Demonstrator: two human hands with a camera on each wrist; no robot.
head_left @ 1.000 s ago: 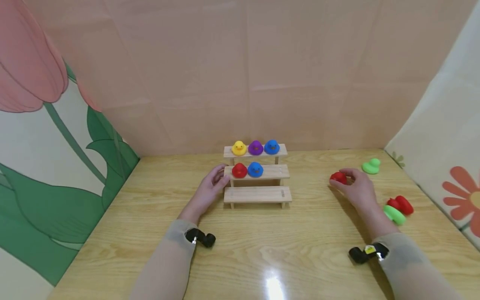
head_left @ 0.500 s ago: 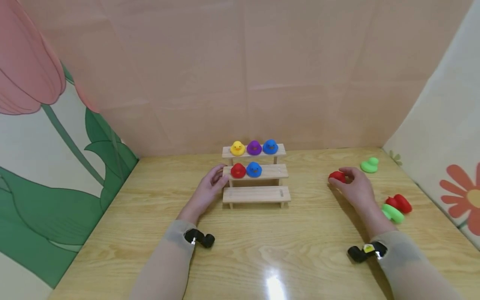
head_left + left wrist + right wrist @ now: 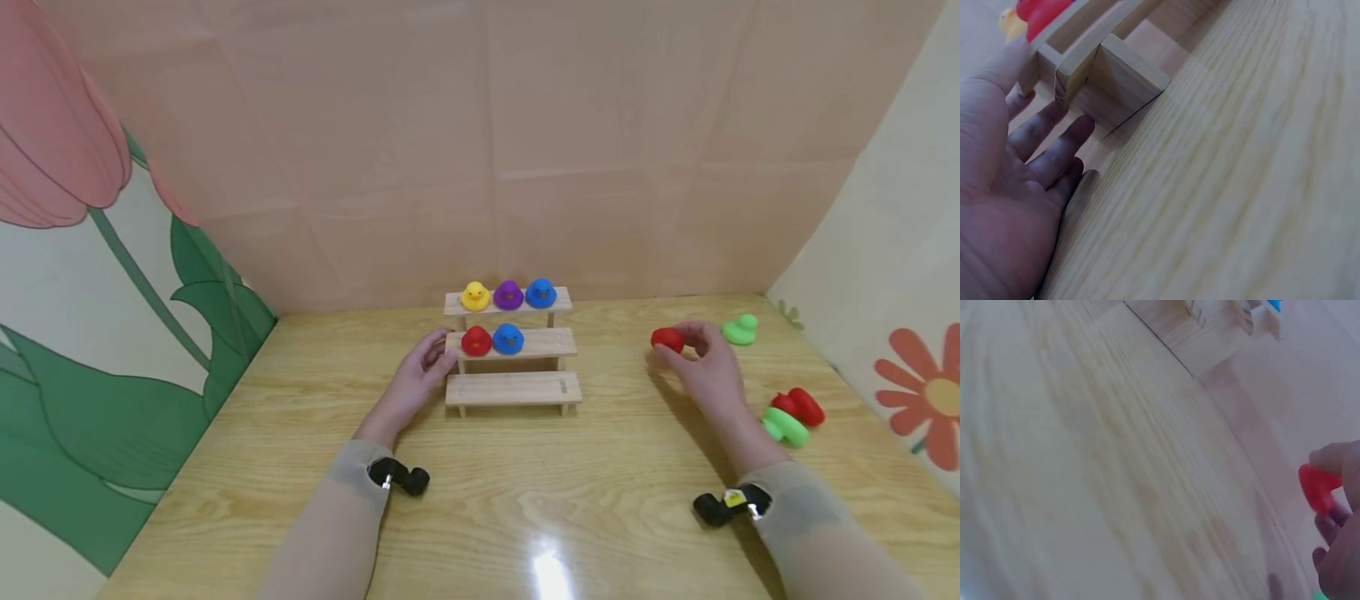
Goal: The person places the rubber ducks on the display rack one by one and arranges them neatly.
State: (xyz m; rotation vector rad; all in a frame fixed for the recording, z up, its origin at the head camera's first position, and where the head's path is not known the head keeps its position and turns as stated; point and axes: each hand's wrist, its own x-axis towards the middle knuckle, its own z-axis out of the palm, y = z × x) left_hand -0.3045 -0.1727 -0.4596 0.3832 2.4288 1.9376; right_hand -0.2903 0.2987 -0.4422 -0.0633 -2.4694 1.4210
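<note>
My right hand (image 3: 708,362) pinches a red rubber duck (image 3: 666,339) between thumb and fingertips at the right of the head view. The right wrist view shows the red duck (image 3: 1317,489) in those fingers, above the table. My left hand (image 3: 416,375) holds the left end of a three-step wooden stand (image 3: 547,387), with thumb and fingers around the middle step's end. On that step sit a red duck (image 3: 477,341) and a blue duck (image 3: 508,339). A yellow duck (image 3: 476,297), a purple duck (image 3: 508,295) and a blue duck (image 3: 541,293) line the top step.
On the right of the table lie a green duck (image 3: 786,426) and a red duck (image 3: 801,406), both tipped over. Another green duck (image 3: 741,329) stands farther back, just beyond the right hand. A pinkish backdrop (image 3: 585,167) rises behind the table.
My right hand has lifted the red duck and shifted slightly away from me and to the left. The left hand stays at the stand.
</note>
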